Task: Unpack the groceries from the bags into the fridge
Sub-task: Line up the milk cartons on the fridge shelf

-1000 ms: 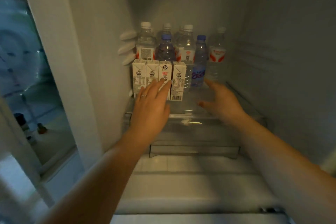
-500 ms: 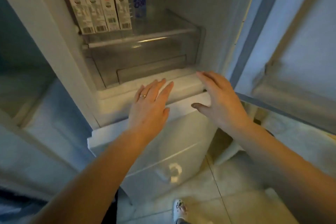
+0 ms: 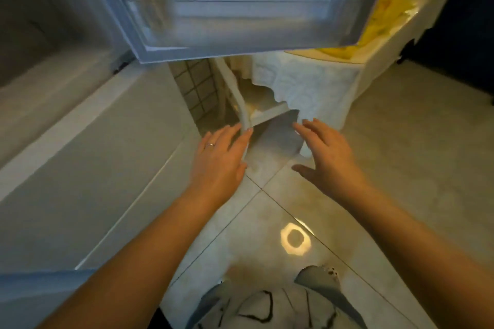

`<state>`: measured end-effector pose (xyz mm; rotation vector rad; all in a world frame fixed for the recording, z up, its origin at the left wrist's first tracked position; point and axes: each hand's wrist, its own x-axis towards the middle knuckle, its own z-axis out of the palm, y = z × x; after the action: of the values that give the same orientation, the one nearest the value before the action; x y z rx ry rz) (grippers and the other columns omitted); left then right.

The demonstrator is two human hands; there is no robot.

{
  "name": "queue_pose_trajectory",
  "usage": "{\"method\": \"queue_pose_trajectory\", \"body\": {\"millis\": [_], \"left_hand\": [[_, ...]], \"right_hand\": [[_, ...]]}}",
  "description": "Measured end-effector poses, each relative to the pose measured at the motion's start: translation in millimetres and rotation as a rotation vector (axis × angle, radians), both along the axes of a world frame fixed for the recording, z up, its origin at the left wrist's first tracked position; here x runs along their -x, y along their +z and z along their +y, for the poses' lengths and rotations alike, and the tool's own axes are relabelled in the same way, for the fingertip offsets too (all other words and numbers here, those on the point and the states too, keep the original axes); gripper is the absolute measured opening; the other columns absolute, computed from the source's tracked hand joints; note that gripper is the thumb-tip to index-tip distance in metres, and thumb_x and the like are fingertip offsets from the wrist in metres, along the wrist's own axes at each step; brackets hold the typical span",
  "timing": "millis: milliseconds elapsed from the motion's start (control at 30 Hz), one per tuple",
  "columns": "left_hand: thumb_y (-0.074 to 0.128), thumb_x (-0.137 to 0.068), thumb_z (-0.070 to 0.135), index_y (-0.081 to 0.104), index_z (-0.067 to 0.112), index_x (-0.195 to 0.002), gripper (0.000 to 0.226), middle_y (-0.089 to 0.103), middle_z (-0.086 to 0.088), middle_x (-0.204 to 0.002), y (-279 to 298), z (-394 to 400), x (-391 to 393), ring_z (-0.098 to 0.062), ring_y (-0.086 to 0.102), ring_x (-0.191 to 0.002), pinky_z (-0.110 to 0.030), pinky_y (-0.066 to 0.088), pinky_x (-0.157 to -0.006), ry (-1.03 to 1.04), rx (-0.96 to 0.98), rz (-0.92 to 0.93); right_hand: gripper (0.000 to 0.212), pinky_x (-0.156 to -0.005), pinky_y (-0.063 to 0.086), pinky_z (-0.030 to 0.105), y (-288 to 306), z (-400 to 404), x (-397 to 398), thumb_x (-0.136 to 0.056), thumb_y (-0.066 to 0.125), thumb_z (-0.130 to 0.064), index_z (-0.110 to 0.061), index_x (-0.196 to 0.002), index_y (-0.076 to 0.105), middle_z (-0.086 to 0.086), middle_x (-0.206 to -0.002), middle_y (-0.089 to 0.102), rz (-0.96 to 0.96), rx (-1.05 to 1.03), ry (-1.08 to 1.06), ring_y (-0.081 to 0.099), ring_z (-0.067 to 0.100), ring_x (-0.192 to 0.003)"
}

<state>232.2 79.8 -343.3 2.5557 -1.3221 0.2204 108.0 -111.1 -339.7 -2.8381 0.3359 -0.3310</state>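
Head cam is pointed down at the tiled floor [image 3: 401, 168] right now, both arms stretched out low. Left hand [image 3: 219, 160] and right hand [image 3: 328, 152] are both spread flat, fingers straight, nothing in either one. The open fridge door [image 3: 240, 8] hangs across the top of the view and the lower fridge front [image 3: 80, 168] runs down the left.

Between and just past the fingertips there's a pale thing on the floor [image 3: 275, 136], by a cloth-covered table [image 3: 307, 83]. Could be one of the grocery bags, honestly too blurry to tell. No groceries visible anywhere in this shot.

If it is a bag, my guess is it's soft and floppy, so pinching one side would just let it sag. I'd take it by the handles or scoop under the base, since bottles would make it heavy
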Motion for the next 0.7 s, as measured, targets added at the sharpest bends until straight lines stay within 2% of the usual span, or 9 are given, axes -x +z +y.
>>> {"method": "queue_pose_trajectory", "body": {"millis": [100, 200, 367, 533, 700], "left_hand": [[0.075, -0.074, 0.02, 0.043, 0.013, -0.139, 0.072, 0.048, -0.013, -0.137, -7, -80, 32, -0.033, 0.045, -0.125, -0.052, 0.033, -0.104, -0.102, -0.028, 0.028], [0.07, -0.081, 0.025, 0.036, 0.016, -0.143, 0.071, 0.044, -0.011, -0.142, -11, -161, 66, -0.031, 0.041, -0.13, -0.052, 0.033, -0.107, -0.194, -0.039, 0.061], [0.064, -0.087, 0.028, 0.034, 0.02, -0.144, 0.064, 0.037, -0.007, -0.147, -16, -272, 106, -0.028, 0.033, -0.135, -0.046, 0.025, -0.111, -0.276, -0.014, 0.093], [0.069, -0.083, 0.024, 0.04, 0.016, -0.141, 0.065, 0.043, -0.011, -0.142, -24, -349, 120, -0.031, 0.04, -0.13, -0.051, 0.031, -0.108, -0.333, -0.041, 0.093], [0.069, -0.083, 0.025, 0.04, 0.016, -0.14, 0.064, 0.045, -0.01, -0.14, -32, -425, 106, -0.03, 0.042, -0.128, -0.052, 0.036, -0.105, -0.358, -0.045, 0.075]], "right_hand": [[0.086, -0.101, 0.039, 0.048, -14, -66, 57, -0.065, 0.084, -0.029, -0.011, -0.138, 0.042, 0.017, -0.138, 0.047, 0.033, -0.014, -0.142, 0.043, 0.036, -0.127], [0.084, -0.104, 0.035, 0.045, -17, -132, 112, -0.068, 0.082, -0.03, -0.011, -0.139, 0.041, 0.015, -0.139, 0.045, 0.042, -0.054, -0.284, 0.041, 0.033, -0.129], [0.083, -0.103, 0.035, 0.047, -21, -225, 172, -0.066, 0.083, -0.027, -0.006, -0.136, 0.045, 0.02, -0.136, 0.047, 0.037, -0.096, -0.381, 0.042, 0.038, -0.127], [0.083, -0.107, 0.031, 0.044, -23, -301, 193, -0.07, 0.08, -0.03, -0.009, -0.139, 0.041, 0.017, -0.14, 0.042, 0.02, -0.106, -0.456, 0.037, 0.034, -0.131], [0.082, -0.112, 0.027, 0.044, -32, -372, 178, -0.073, 0.077, -0.032, -0.013, -0.142, 0.037, 0.014, -0.145, 0.037, 0.04, -0.134, -0.472, 0.029, 0.031, -0.137]]}}
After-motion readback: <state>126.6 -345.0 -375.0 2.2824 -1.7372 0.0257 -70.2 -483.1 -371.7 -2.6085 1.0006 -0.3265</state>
